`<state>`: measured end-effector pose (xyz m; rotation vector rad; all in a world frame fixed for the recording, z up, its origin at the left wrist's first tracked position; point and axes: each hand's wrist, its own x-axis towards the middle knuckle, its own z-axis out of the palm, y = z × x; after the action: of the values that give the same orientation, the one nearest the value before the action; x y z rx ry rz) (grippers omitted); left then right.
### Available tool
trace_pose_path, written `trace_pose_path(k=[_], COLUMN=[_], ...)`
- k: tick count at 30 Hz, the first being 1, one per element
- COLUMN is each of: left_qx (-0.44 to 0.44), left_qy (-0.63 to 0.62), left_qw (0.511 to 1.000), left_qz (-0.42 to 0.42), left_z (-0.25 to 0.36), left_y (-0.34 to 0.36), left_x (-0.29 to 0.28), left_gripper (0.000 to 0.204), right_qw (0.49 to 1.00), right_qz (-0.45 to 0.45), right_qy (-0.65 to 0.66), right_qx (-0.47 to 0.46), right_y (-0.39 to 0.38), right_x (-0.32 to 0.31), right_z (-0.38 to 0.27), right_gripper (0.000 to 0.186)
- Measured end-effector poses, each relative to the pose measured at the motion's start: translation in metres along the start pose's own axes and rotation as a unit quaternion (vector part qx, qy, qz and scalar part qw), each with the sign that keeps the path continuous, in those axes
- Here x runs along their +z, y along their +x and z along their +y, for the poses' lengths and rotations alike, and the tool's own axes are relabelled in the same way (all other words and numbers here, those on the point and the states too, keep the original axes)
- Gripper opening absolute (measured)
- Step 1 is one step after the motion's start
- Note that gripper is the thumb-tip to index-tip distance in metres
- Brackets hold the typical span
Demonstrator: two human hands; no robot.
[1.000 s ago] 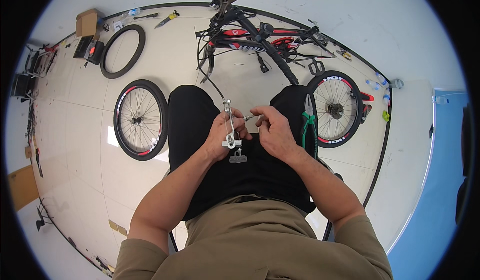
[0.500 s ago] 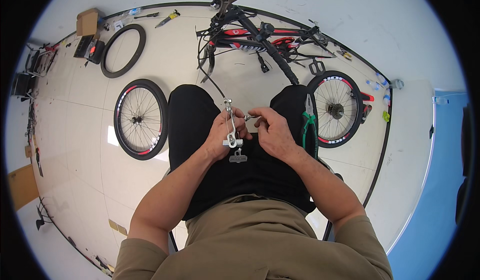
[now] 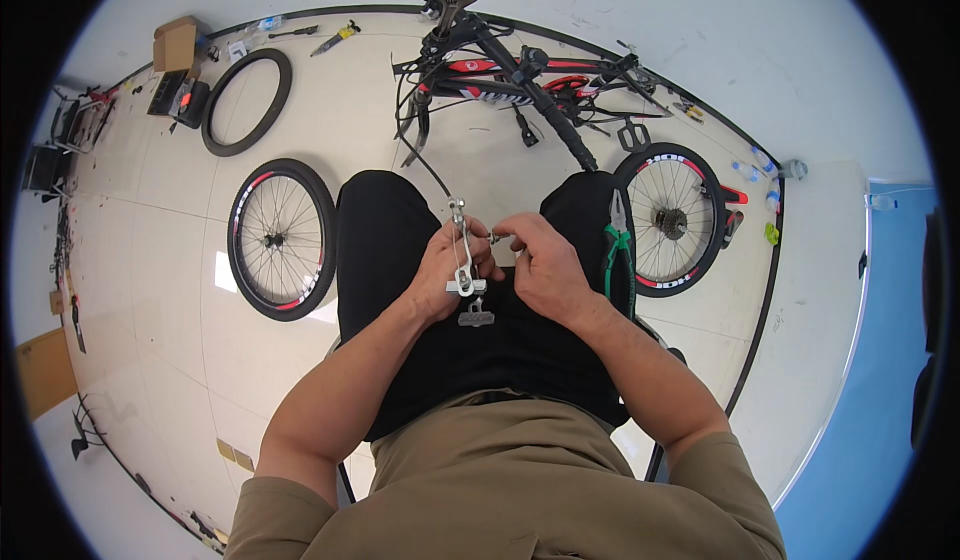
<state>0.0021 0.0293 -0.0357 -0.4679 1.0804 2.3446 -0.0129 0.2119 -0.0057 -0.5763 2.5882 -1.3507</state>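
Observation:
Seated, I hold a silver bicycle brake arm above my lap. My left hand grips it upright, with a grey brake pad hanging at its lower end. My right hand pinches a small metal fitting at the arm's upper part, fingers closed on it. Both hands touch in the middle, over my black trousers. A thin cable runs up from the arm toward the bicycle.
Green-handled pliers lie on my right thigh. A red and black bicycle frame lies ahead on the pale floor. Spoked wheels rest at left and right. A loose tyre, a cardboard box and small tools sit further off.

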Motion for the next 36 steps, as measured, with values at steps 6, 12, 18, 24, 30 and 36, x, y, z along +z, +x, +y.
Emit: trace_pose_path(k=[6,12,18,24,30,36], left_qx=[0.000,-0.005,0.003,0.013,0.009,0.035], left_qy=[0.006,0.004,0.031,0.056,0.054,0.082], left_qw=[1.000,1.000,1.000,0.998,0.998,0.996], left_qz=[0.007,0.005,0.007,0.029,0.010,0.023], left_z=[0.001,0.001,-0.002,-0.005,-0.006,-0.008], left_y=[-0.001,-0.001,0.001,0.001,0.002,0.001], left_x=[0.001,0.002,-0.002,-0.001,-0.004,-0.004], left_gripper=[0.016,0.015,0.016,0.019,0.021,0.021], right_qw=[0.999,0.947,0.924,0.938,0.937,0.939], right_qz=[0.018,0.014,-0.022,-0.017,-0.014,-0.017], right_qy=[0.016,0.247,0.286,0.256,0.253,0.239], right_qx=[0.033,0.205,0.253,0.232,0.241,0.245], right_y=[-0.001,0.005,0.009,0.008,0.009,0.009], right_x=[0.003,0.007,0.001,0.004,0.002,0.003], right_z=[0.001,-0.005,-0.006,0.002,0.001,0.004], right_gripper=[0.038,0.019,0.020,0.021,0.021,0.021])
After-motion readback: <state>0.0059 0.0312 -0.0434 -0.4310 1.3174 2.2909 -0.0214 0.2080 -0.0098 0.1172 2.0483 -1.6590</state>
